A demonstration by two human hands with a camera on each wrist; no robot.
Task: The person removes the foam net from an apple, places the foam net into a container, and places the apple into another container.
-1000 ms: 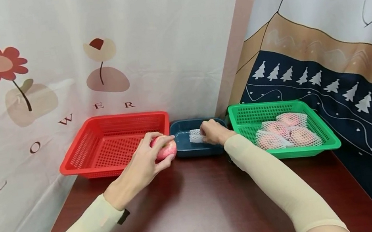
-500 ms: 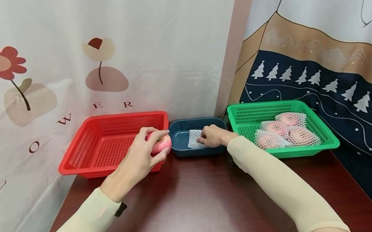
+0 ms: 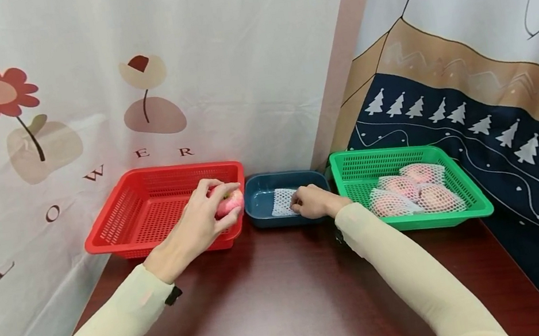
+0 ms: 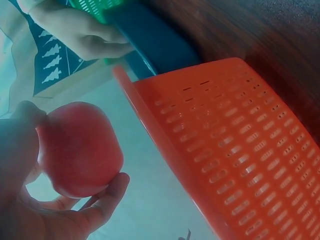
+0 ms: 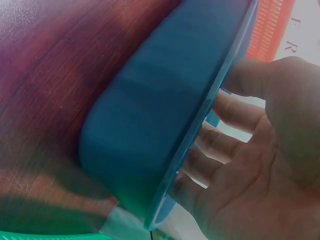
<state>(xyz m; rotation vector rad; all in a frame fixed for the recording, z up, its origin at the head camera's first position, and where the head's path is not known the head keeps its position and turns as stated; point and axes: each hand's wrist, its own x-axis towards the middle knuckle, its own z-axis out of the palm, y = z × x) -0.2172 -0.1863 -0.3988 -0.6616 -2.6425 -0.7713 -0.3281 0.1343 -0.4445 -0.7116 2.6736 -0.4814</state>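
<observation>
- Over the last second the left hand [image 3: 199, 219] has drawn the apple [image 3: 231, 204] a little away from the blue tray [image 3: 290, 222], back towards the red basket [image 3: 116, 228].
- The foam net [image 3: 282, 202] now lies lower in the tray than a second ago, with the right hand [image 3: 317, 201] alongside it.
- The left hand grips the apple, its fingers [image 4: 107, 202] spread only as wide as the fruit. In the head view they curve over the far side, with the thumb along the near side.
- The apple sits within that grasp, and part of its skin shows past the fingertips, on the side facing the tray.
- The left wrist view shows a gap between the apple and the basket's rim, so the fruit is held up, apart from the basket. In the head view it appears in front of the basket's right near corner.
- The right hand reaches over the tray's rim with fingers bent downward. Their tips are hidden in the right wrist view, and I cannot tell whether they pinch the net or merely touch it.
- The net lies flat just beside those fingertips, on their left in the head view.
- The green basket [image 3: 426, 221], to the right of the tray, holds four netted apples [image 3: 438, 198].
- All three containers stand on a dark reddish table [image 3: 294, 298].
</observation>
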